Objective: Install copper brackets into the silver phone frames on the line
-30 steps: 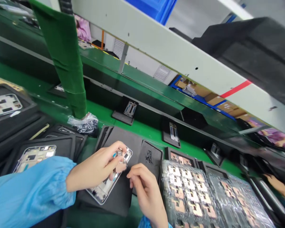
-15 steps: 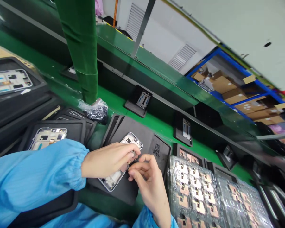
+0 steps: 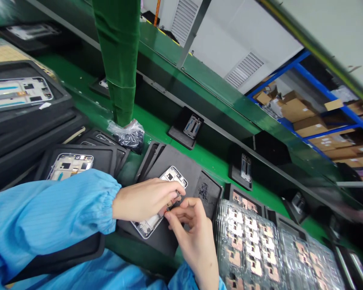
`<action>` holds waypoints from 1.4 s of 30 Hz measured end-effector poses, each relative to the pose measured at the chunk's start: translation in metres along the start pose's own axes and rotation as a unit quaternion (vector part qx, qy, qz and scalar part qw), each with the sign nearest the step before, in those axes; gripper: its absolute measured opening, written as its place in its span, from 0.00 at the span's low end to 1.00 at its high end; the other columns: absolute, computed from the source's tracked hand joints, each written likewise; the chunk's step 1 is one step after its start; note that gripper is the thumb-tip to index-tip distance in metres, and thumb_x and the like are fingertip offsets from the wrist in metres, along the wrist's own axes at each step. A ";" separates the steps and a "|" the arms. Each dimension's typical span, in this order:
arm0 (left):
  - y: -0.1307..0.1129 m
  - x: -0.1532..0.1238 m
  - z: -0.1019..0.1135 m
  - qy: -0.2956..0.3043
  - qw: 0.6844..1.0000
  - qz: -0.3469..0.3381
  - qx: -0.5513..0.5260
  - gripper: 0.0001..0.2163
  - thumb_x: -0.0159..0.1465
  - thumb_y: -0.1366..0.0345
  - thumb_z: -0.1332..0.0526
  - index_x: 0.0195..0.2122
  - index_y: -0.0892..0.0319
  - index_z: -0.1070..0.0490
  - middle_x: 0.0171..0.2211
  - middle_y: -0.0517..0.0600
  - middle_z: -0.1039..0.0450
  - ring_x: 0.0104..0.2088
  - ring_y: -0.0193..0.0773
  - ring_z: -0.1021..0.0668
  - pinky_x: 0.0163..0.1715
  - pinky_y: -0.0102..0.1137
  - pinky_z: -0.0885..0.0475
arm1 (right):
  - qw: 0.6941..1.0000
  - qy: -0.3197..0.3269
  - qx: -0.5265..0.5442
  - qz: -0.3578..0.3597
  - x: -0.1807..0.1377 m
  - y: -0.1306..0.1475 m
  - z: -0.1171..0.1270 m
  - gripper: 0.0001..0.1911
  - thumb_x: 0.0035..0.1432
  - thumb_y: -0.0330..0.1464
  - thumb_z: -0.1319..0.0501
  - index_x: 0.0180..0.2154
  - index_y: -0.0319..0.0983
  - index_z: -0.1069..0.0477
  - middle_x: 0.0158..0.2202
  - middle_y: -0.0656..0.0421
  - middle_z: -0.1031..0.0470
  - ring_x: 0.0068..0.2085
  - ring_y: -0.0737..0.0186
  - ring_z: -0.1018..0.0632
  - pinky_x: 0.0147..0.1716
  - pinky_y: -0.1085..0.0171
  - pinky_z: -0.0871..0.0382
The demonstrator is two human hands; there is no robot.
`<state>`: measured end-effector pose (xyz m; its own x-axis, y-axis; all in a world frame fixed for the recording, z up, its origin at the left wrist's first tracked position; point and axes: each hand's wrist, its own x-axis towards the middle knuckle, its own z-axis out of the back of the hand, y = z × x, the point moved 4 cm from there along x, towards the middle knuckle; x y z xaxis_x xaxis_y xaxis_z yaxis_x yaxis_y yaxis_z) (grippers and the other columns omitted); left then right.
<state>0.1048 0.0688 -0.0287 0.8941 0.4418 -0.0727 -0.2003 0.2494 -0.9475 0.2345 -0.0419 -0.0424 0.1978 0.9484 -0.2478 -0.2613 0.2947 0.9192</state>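
In the head view, the left hand (image 3: 149, 199) reaches in from the left and lies over the middle of a phone frame (image 3: 149, 226) at the centre of the frame, so only its upper and lower ends show clearly. Its fingers grasp a small coppery part (image 3: 162, 210) above the phone frame; much of that part is hidden by the fingers and its outline is hard to make out. The right hand (image 3: 196, 229), lower centre, has thumb and forefinger brought together at the part's near edge; whether they grip it or only touch it I cannot tell. The phone frame lies aslant on a black mat (image 3: 181, 159), just left of a shallow tray (image 3: 210, 203) with tiny dark pieces too small to identify. At lower right, clear trays (image 3: 240, 227) of coppery parts run off the bottom edge. At centre left, a blue sleeve (image 3: 78, 201) covers part of another phone frame (image 3: 67, 164) in a black tray (image 3: 105, 159). A plastic bag (image 3: 129, 135) with dark contents sits above the mat, near a green wrapped post (image 3: 117, 60) cut off at the top.
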 end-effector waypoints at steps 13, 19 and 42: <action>-0.001 -0.003 0.002 -0.049 0.993 0.052 -0.094 0.17 0.76 0.61 0.52 0.58 0.56 0.28 0.26 0.44 0.23 0.27 0.36 0.20 0.30 0.27 0.27 | 0.973 -0.006 0.229 0.016 -0.004 0.003 -0.012 0.16 0.69 0.38 0.35 0.37 0.44 0.44 0.30 0.66 0.23 0.26 0.68 0.22 0.28 0.68 0.27; 0.001 -0.005 0.000 -0.053 0.992 0.055 -0.102 0.16 0.76 0.60 0.51 0.58 0.56 0.28 0.30 0.45 0.22 0.28 0.36 0.19 0.32 0.28 0.27 | 0.978 -0.027 0.205 0.014 -0.009 0.005 -0.012 0.14 0.70 0.37 0.37 0.38 0.44 0.43 0.32 0.64 0.22 0.28 0.68 0.22 0.32 0.67 0.26; -0.029 -0.010 -0.054 -0.053 0.815 0.184 -0.547 0.17 0.61 0.54 0.30 0.36 0.59 0.35 0.31 0.45 0.26 0.33 0.31 0.24 0.39 0.27 0.29 | 0.800 -0.358 -0.107 0.470 -0.027 0.014 0.003 0.23 0.56 0.19 0.31 0.51 0.41 0.25 0.45 0.53 0.17 0.48 0.46 0.18 0.42 0.44 0.19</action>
<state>0.1232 0.0108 -0.0169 0.8032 0.4000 -0.4414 0.0819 -0.8081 -0.5833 0.2287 -0.0636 -0.0219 0.2884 0.4753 0.8312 -0.7529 -0.4237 0.5035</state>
